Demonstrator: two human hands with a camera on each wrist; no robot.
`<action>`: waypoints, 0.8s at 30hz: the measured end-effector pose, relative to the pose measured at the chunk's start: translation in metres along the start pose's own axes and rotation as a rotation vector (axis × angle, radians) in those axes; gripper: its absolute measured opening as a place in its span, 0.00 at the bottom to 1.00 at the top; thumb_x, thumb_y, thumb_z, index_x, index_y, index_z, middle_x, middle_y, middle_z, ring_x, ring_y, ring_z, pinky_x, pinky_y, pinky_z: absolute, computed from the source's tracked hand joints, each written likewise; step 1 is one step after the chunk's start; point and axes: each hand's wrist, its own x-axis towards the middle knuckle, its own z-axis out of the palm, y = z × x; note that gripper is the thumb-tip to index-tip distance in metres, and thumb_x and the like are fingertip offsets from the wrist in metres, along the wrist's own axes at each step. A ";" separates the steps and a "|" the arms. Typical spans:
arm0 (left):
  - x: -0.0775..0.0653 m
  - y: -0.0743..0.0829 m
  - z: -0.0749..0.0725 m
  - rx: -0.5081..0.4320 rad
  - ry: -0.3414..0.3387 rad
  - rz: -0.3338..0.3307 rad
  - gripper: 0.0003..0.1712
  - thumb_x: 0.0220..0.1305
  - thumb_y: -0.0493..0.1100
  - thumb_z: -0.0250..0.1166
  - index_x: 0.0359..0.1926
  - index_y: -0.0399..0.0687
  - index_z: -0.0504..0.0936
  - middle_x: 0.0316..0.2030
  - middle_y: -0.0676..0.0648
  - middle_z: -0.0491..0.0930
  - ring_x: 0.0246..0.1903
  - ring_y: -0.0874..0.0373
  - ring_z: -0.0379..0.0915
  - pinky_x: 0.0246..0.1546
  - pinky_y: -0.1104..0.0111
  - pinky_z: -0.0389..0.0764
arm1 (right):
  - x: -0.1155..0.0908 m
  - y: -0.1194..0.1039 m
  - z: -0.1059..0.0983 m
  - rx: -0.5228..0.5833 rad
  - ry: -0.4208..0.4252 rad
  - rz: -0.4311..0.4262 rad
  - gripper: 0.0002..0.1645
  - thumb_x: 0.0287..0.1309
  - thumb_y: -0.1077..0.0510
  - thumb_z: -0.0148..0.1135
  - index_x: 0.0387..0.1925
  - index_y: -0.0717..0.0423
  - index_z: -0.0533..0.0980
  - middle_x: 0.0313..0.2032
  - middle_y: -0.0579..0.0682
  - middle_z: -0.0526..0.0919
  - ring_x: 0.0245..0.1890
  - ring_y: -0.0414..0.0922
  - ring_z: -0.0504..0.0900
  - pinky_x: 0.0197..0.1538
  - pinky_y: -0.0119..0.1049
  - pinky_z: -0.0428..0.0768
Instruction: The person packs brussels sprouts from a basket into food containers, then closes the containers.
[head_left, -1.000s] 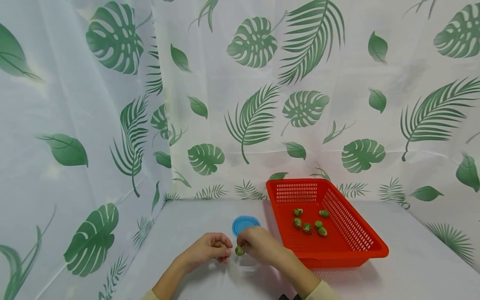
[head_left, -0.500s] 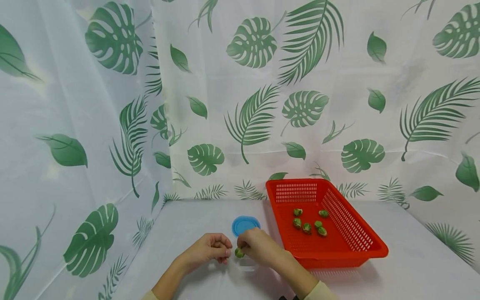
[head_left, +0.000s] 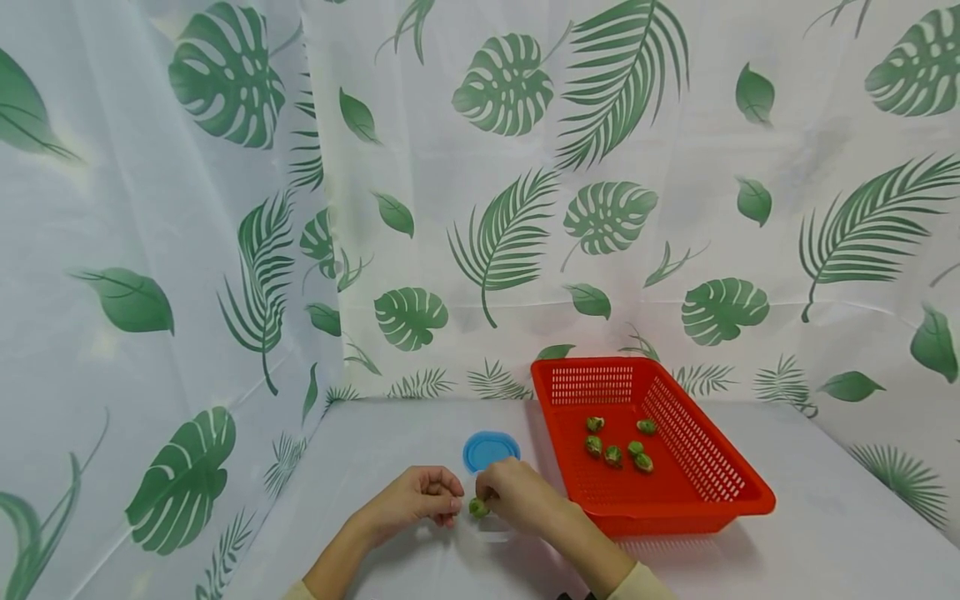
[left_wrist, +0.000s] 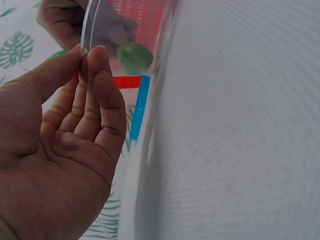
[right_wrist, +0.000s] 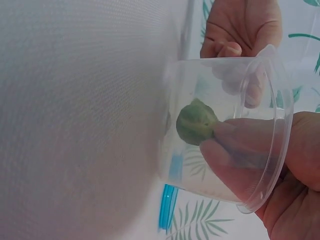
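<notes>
A clear plastic tub (right_wrist: 220, 187) stands on the table between my hands. My left hand (head_left: 420, 502) pinches its rim between thumb and fingertips, as the left wrist view shows. From the other side my right hand (head_left: 521, 496) reaches down through the mouth of the tub. Thumb and finger of that hand pinch a green Brussels sprout (right_wrist: 195, 122) inside, low in the tub, seen through the clear wall in the right wrist view. Just behind the tub lies a round blue lid (head_left: 487, 450), flat on the table.
A red perforated basket (head_left: 667, 521) sits to the right, close to my right forearm, with several Brussels sprouts (head_left: 613, 456) spread on its floor. White curtains (head_left: 420, 250) with green leaf prints hang behind and at the left of the white table (head_left: 405, 433).
Inside the tub, my right hand has sunk very slightly with the Brussels sprout. My left hand stays at the rim, and the basket and lid have not moved.
</notes>
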 end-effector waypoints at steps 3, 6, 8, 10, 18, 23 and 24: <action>0.000 0.000 0.000 0.001 -0.001 0.004 0.14 0.69 0.40 0.70 0.49 0.34 0.80 0.31 0.49 0.85 0.31 0.59 0.82 0.37 0.67 0.82 | 0.000 0.000 0.000 -0.014 -0.004 0.002 0.07 0.59 0.66 0.72 0.29 0.52 0.89 0.28 0.40 0.88 0.28 0.32 0.77 0.39 0.28 0.83; 0.000 -0.001 0.000 -0.001 -0.006 0.006 0.14 0.69 0.40 0.70 0.48 0.35 0.81 0.31 0.49 0.85 0.31 0.59 0.82 0.37 0.67 0.82 | -0.001 0.000 0.000 -0.031 -0.006 0.000 0.07 0.60 0.66 0.72 0.29 0.52 0.89 0.28 0.40 0.89 0.28 0.31 0.78 0.39 0.28 0.83; 0.000 -0.001 0.000 -0.002 -0.008 0.004 0.14 0.69 0.40 0.70 0.48 0.36 0.81 0.31 0.50 0.86 0.31 0.59 0.82 0.37 0.67 0.82 | -0.001 0.000 0.000 -0.040 -0.009 -0.001 0.08 0.60 0.66 0.72 0.29 0.51 0.89 0.28 0.40 0.89 0.28 0.31 0.77 0.39 0.27 0.83; 0.000 -0.001 0.000 -0.006 -0.011 0.006 0.13 0.69 0.40 0.70 0.48 0.36 0.81 0.31 0.50 0.86 0.31 0.59 0.82 0.37 0.67 0.82 | -0.001 0.000 0.000 -0.047 -0.011 -0.001 0.08 0.60 0.65 0.72 0.28 0.51 0.89 0.28 0.39 0.88 0.27 0.31 0.77 0.39 0.27 0.83; 0.000 -0.001 0.000 -0.009 -0.012 0.005 0.15 0.69 0.39 0.70 0.49 0.33 0.80 0.31 0.50 0.85 0.31 0.60 0.82 0.37 0.68 0.83 | -0.001 -0.004 -0.002 -0.074 -0.013 -0.006 0.09 0.59 0.67 0.72 0.28 0.51 0.88 0.26 0.39 0.87 0.26 0.32 0.76 0.37 0.27 0.82; 0.001 -0.001 -0.001 -0.005 -0.015 0.007 0.19 0.69 0.39 0.70 0.51 0.27 0.78 0.31 0.51 0.85 0.31 0.60 0.82 0.37 0.68 0.83 | -0.002 -0.004 -0.009 -0.065 -0.021 0.023 0.05 0.58 0.64 0.74 0.36 0.54 0.90 0.33 0.44 0.91 0.31 0.35 0.81 0.42 0.33 0.86; 0.001 -0.001 -0.001 -0.002 -0.016 0.010 0.19 0.69 0.39 0.70 0.51 0.27 0.78 0.31 0.51 0.85 0.31 0.61 0.82 0.37 0.68 0.83 | -0.002 -0.004 -0.011 -0.054 -0.020 0.027 0.05 0.58 0.64 0.74 0.38 0.55 0.90 0.34 0.45 0.91 0.32 0.35 0.82 0.43 0.34 0.86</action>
